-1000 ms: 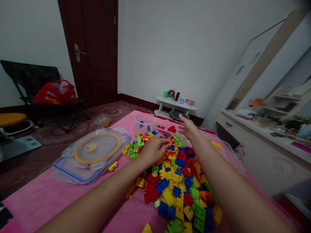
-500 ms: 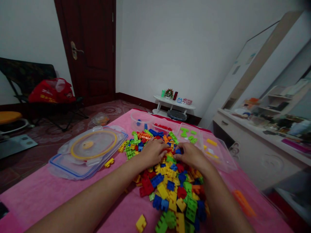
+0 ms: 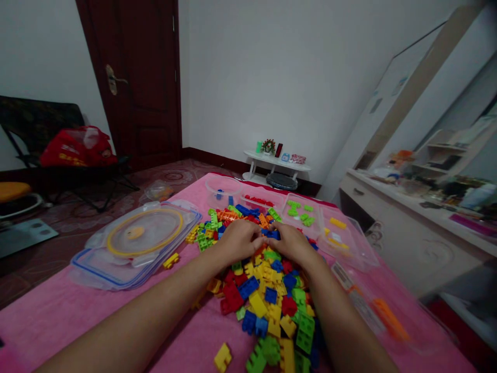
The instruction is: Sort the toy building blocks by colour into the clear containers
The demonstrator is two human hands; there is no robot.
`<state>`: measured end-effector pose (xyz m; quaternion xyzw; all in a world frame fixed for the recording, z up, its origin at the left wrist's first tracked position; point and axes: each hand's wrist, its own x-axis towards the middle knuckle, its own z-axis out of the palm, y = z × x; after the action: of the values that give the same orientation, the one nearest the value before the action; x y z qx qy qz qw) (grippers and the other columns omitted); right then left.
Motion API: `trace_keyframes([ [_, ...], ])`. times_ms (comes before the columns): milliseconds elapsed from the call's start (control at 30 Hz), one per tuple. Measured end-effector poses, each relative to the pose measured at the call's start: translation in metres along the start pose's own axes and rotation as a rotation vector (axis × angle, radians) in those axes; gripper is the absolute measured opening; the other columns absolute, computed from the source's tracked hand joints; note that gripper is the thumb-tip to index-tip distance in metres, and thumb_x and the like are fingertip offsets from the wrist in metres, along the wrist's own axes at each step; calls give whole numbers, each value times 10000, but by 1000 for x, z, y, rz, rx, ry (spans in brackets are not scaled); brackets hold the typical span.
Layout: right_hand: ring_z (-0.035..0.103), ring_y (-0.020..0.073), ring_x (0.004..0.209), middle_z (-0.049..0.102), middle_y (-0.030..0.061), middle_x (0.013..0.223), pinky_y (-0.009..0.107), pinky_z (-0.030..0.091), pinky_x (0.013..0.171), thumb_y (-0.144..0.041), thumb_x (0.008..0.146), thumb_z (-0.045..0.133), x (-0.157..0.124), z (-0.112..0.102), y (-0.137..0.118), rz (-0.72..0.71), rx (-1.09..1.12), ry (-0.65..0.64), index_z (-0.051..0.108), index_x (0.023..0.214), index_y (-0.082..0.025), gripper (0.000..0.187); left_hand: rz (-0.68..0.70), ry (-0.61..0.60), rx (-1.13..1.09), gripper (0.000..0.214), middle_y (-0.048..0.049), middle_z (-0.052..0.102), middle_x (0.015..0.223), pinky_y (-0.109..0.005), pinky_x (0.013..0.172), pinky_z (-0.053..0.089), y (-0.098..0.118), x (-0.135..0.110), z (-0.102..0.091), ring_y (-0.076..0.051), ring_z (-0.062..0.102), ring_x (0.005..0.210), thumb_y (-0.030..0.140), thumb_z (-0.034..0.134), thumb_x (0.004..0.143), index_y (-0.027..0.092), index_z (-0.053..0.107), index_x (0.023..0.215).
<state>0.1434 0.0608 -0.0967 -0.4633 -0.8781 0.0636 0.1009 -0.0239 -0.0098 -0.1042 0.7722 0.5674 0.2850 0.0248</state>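
- Left hand [image 3: 239, 240] and right hand [image 3: 292, 243]: fingers curled close together over the brick pile [image 3: 267, 295]; grip unclear.
- Pile: mid-counter [image 3: 58, 321], spreading toward near edge.
- Lids [image 3: 155, 233]: toward left edge.

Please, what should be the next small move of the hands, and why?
Perhaps the right hand should take the blue brick beside it to the round clear container, because that brick is close and the bricks visible inside are blue.
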Motion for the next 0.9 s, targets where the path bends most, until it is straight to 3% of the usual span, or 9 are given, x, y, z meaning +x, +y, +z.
trace_keyframes([
  [167, 588, 182, 828, 662, 26, 887, 250, 393, 678, -332, 664, 663, -3, -6, 5, -46, 115, -14, 626, 890, -207, 261, -42, 138, -56, 324, -29, 616, 621, -240, 549, 294, 0, 4, -5, -126, 516, 585, 353, 485, 833, 153, 618, 616],
  [300, 566, 146, 684, 641, -4, 723, 229, 366, 602, -249, 667, 625, -3, -17, 3, -53, 160, 26, 641, 727, -197, 81, -55, 293, -246, 215, -38, 671, 788, -235, 670, 392, 1, 7, -10, -141, 579, 733, 279, 504, 827, 154, 673, 780],
  [433, 570, 147, 651, 650, 3, 705, 244, 390, 599, -315, 722, 596, -5, -35, -8, -24, 226, 229, 661, 770, -198, 142, -120, 294, -478, 250, -46, 689, 901, -247, 731, 451, 2, 10, -15, -152, 613, 799, 296, 492, 839, 152, 675, 932],
  [533, 605, 161, 834, 681, 23, 911, 263, 432, 743, -255, 772, 543, -6, -34, -19, -122, 231, 331, 672, 907, -210, 192, -142, 265, -528, 290, -62, 683, 989, -280, 810, 466, -1, 11, -15, -174, 618, 898, 287, 461, 854, 147, 663, 1007],
  [667, 560, 197, 1077, 631, 57, 1152, 305, 395, 921, -147, 742, 525, -9, -14, -27, -165, 84, 172, 619, 1130, -221, 406, -109, 204, -308, 343, -76, 639, 1141, -356, 955, 409, -10, 8, -5, -218, 565, 1072, 205, 495, 814, 167, 626, 1128],
  [767, 550, 222, 1113, 606, 75, 1209, 329, 396, 935, -171, 740, 541, -11, -2, -27, -102, 22, 25, 563, 1219, -224, 483, -72, 152, -179, 422, -89, 605, 1208, -383, 990, 384, -16, 5, 6, -232, 538, 1121, 170, 487, 807, 170, 567, 1221],
  [900, 579, 232, 1062, 619, 67, 1185, 329, 427, 867, -214, 733, 568, -10, 3, -24, -95, 25, -23, 522, 1248, -250, 519, -57, 115, -188, 434, -69, 660, 1108, -354, 921, 443, -17, 5, 11, -216, 594, 1036, 143, 469, 799, 182, 566, 1221],
])
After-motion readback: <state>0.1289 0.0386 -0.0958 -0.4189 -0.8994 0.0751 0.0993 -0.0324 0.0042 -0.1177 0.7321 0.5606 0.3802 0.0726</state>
